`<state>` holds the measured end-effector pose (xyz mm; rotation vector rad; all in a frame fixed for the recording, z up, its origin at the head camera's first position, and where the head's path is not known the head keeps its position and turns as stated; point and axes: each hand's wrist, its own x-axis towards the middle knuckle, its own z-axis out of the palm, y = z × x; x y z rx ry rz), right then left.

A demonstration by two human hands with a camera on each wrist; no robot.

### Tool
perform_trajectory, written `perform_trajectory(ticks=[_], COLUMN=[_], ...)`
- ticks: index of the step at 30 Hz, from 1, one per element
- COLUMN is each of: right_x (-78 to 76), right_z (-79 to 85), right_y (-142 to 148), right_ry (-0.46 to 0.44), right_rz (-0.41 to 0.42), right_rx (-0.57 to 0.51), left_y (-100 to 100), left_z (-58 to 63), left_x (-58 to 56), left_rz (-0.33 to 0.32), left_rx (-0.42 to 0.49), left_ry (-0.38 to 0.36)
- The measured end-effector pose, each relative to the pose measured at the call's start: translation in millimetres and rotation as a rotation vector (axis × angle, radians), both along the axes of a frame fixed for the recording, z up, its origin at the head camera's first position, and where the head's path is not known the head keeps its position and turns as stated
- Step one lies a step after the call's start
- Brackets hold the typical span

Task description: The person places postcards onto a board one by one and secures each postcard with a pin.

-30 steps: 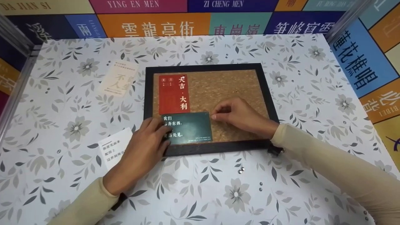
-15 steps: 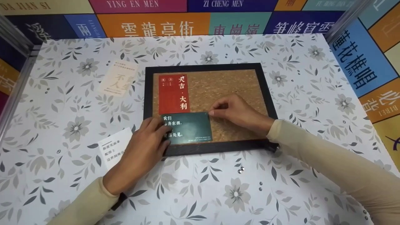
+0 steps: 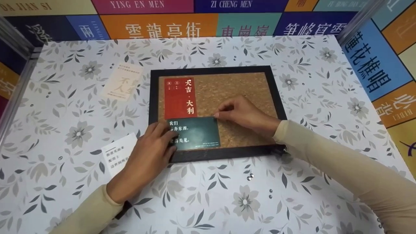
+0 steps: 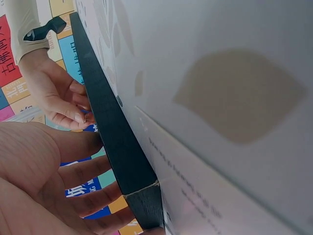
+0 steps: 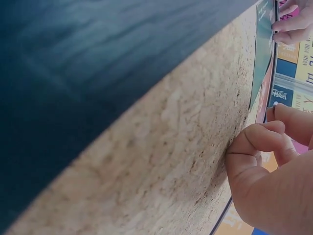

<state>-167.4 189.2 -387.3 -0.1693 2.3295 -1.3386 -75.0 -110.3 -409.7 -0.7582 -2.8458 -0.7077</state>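
Note:
A black-framed cork board [image 3: 237, 84] lies on the table. A red card [image 3: 177, 100] is on its upper left, with a small pale dot near its top. Just below it is a dark green card [image 3: 200, 131] with white writing. My left hand [image 3: 148, 154] rests over the frame's left edge, fingertips on the green card's left end. At that card's upper right corner, my right hand [image 3: 243, 113] pinches a tiny thumbtack [image 5: 275, 104] between thumb and forefinger. It is mostly hidden by the fingers in the head view.
A white card [image 3: 118, 151] lies left of the board, partly under the left forearm. Farther back is a cream card [image 3: 122, 81]. Small shiny tacks [image 3: 250, 177] sit in front of the frame. Colourful panels [image 3: 162, 27] border the flowered table.
My right hand has moved slightly left, from the bare cork to the green card's upper right corner. The left hand has stayed in place on the card.

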Motion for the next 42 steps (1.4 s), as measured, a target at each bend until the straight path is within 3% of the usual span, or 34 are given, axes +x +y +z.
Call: perform_trajectory(ticks=[5,13,42], right_x=[-2.1,-5.3,-7.9], right_z=[0.1,-2.1,-3.2], right_y=[-1.9,-5.0,-13.3], right_ry=[-0.002,0.066,0.026], right_rz=[0.003,0.021,-0.015], right_rx=[-0.008,0.026,0.089], left_y=[0.0,0.1,0.8], left_z=[-0.1,-1.4,-1.1], left_x=[-0.1,-0.2,-0.3], left_rz=[-0.002,0.002,0.010], left_rx=[-0.003,0.006,0.001], left_ry=[-0.003,0.011,-0.003])
